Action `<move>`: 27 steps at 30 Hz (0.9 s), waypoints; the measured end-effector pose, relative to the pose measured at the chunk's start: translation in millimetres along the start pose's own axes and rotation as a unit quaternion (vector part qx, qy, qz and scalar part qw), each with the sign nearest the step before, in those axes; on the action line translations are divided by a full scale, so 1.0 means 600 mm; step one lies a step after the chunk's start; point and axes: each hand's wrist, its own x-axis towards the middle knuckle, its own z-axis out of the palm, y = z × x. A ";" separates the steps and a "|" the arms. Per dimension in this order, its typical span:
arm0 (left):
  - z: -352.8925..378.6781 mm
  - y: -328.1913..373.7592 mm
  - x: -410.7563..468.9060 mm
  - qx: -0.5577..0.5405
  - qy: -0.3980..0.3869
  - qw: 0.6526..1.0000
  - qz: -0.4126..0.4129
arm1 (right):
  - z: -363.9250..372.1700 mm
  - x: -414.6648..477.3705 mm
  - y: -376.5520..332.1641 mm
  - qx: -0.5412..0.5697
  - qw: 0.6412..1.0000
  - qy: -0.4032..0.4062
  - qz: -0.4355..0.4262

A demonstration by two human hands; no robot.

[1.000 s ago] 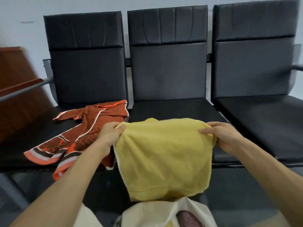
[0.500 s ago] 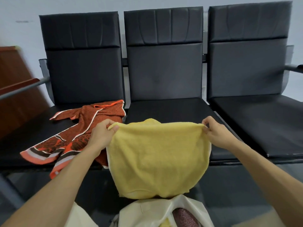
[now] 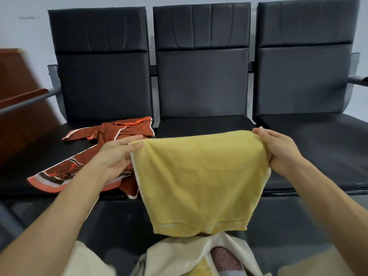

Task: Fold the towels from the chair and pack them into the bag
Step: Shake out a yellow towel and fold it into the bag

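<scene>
Two corners of the towel (image 3: 199, 180) sit pinched in our left hand (image 3: 117, 154) and right hand (image 3: 278, 150); its top edge runs level between them, and it hangs over the bag (image 3: 179, 253) below.

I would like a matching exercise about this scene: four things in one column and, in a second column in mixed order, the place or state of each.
Column one:
1. yellow towel
2. orange patterned towel
3. bag
4. right hand

Column two:
A. lies unfolded on the left seat
B. open, low in the view, cloth inside
C. grips a top corner of the yellow towel
D. hangs in the air, held at its top corners

Pairs: 1-D; 2-A; 3-B; 4-C
</scene>
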 end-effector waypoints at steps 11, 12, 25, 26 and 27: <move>-0.019 -0.025 0.005 0.463 0.069 0.856 0.218 | -0.010 -0.015 0.007 -0.481 0.835 -0.007 -0.266; -0.018 -0.025 0.007 0.435 0.072 0.871 0.218 | -0.009 -0.015 0.009 -0.480 0.834 0.000 -0.271; -0.008 -0.006 0.009 0.043 0.090 0.995 -0.006 | -0.008 -0.014 -0.006 -0.039 0.999 0.016 -0.023; -0.007 -0.005 0.007 0.044 0.078 0.996 -0.005 | -0.007 -0.014 -0.007 -0.038 0.999 0.013 -0.028; -0.007 -0.003 0.004 0.048 0.066 0.997 0.001 | -0.007 -0.014 -0.007 -0.045 0.998 0.011 -0.034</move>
